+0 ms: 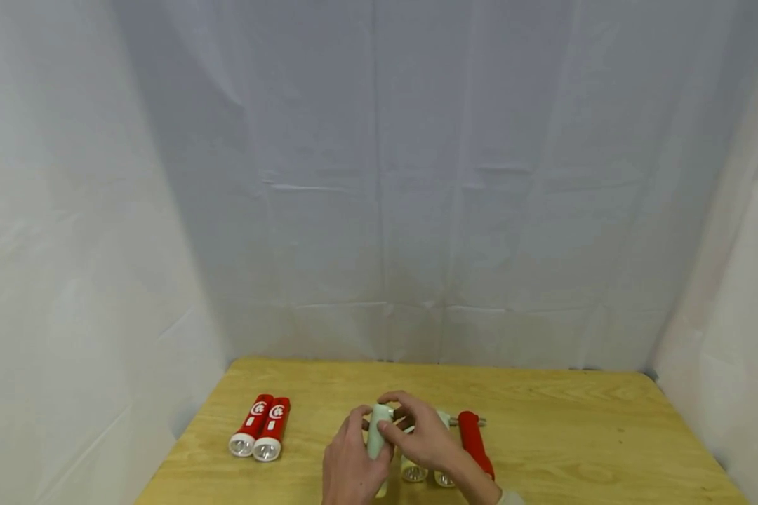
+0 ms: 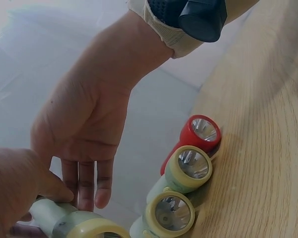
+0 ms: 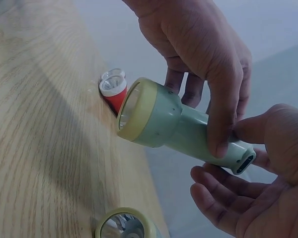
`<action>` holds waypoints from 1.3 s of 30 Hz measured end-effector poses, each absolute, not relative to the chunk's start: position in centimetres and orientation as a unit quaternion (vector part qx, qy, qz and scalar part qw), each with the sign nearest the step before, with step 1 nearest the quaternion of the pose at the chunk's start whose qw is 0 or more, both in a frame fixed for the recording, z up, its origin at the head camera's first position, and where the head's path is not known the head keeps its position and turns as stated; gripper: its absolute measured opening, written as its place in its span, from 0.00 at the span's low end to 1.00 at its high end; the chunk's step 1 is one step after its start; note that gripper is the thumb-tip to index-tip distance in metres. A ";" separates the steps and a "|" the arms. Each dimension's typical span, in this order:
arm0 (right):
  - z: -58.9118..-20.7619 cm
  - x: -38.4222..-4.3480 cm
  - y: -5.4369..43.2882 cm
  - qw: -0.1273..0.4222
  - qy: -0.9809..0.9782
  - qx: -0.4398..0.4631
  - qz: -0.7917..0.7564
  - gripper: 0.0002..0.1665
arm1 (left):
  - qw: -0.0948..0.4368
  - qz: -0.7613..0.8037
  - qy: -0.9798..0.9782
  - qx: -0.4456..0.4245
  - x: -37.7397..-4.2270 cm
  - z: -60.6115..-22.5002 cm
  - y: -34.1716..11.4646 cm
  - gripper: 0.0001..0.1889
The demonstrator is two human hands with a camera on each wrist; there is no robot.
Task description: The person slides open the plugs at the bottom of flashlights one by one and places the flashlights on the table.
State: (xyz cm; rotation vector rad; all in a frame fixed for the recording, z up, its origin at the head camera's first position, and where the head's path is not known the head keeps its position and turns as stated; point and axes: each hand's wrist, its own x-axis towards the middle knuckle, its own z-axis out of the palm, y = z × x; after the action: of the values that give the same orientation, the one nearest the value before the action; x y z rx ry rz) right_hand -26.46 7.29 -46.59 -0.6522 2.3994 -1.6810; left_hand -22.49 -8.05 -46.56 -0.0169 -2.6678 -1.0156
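A pale green flashlight with a yellow lens ring is held tilted over the table, its tail end up. My left hand grips its body, the thumb along one side in the right wrist view. At the tail, my right hand pinches the end between thumb and index finger. Its other fingers hang loosely curved beside the body in the right wrist view. A dark slot shows in the tail's end face. Close to my right hand lie two more green flashlights and a red flashlight.
Two red flashlights with white lens rings lie side by side on the left of the wooden table. Metal prongs stick out near the red flashlight's tail on the right. White sheeting encloses the back and sides.
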 end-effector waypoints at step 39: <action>-47.2 -26.3 7.2 0.046 0.795 -0.225 -0.561 0.16 | 0.150 -0.368 -0.918 -0.014 -22.4 -46.3 -7.7 0.26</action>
State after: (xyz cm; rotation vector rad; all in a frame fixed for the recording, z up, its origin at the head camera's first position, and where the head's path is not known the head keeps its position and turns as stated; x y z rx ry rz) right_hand -26.27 7.24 -47.15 -0.6863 2.4281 -1.7141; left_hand -22.41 -7.68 -46.29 -0.0415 -2.6369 -1.0566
